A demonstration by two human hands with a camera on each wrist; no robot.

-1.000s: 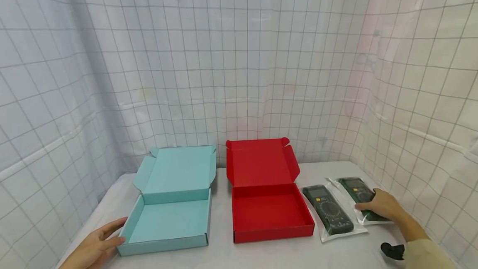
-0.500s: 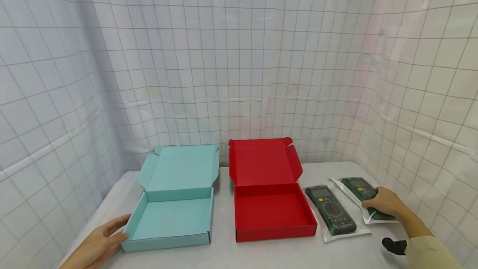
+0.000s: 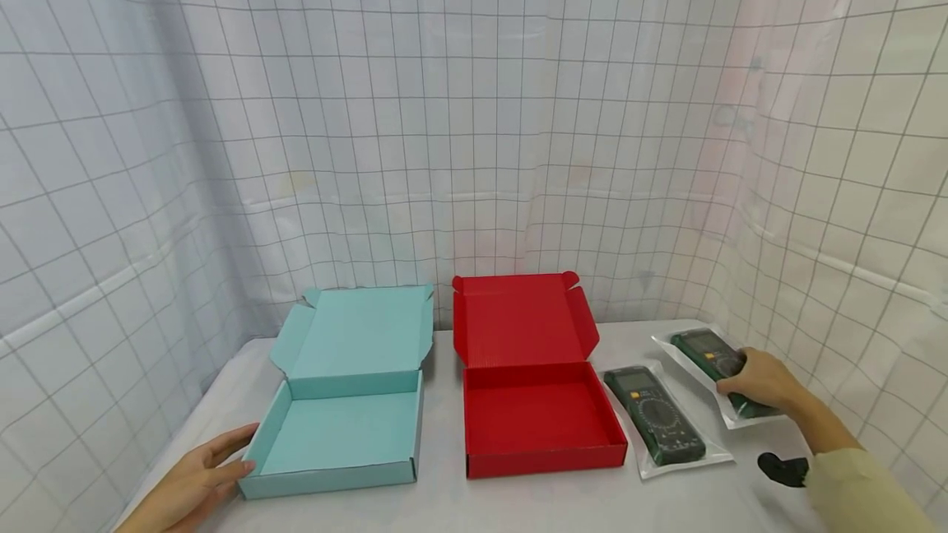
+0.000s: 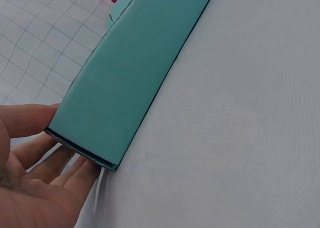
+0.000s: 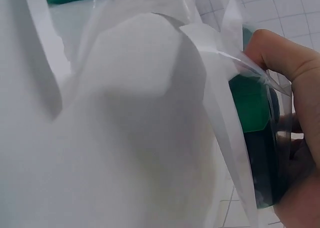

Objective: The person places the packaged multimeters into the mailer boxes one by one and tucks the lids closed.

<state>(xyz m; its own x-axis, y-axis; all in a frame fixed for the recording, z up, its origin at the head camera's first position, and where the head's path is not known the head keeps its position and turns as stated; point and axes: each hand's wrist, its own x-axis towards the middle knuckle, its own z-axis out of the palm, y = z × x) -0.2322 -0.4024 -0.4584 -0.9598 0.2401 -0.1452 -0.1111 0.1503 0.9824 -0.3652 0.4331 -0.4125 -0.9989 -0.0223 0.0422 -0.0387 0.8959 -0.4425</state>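
Observation:
My left hand [image 3: 196, 479] rests fingertips against the left side of an open light-blue cardboard box [image 3: 329, 479], near its front corner. In the left wrist view the fingers lie fairly straight along the end of the box [image 4: 115, 83]. Over at the far right, my right hand [image 3: 763, 385] grips a dark green multimeter [image 3: 707, 349] in a clear plastic bag, thumb and fingers across its sides. The right wrist view shows this multimeter [image 5: 252, 108] raised and tilted above the white cloth, with the bag's loose edge hanging. Part of it is hidden by the hand.
An open red cardboard box [image 3: 544, 461] stands in the middle, lid raised back. Between it and my right hand lies a second bagged multimeter [image 3: 659, 422]. A small black object [image 3: 785, 470] shows beside the right sleeve. Grid-patterned white curtains [image 3: 489, 138] enclose the table.
The right hand has lifted the bagged multimeter off the table, moving it slightly up and away. The left hand stays at the light-blue box. The head view has shifted a little.

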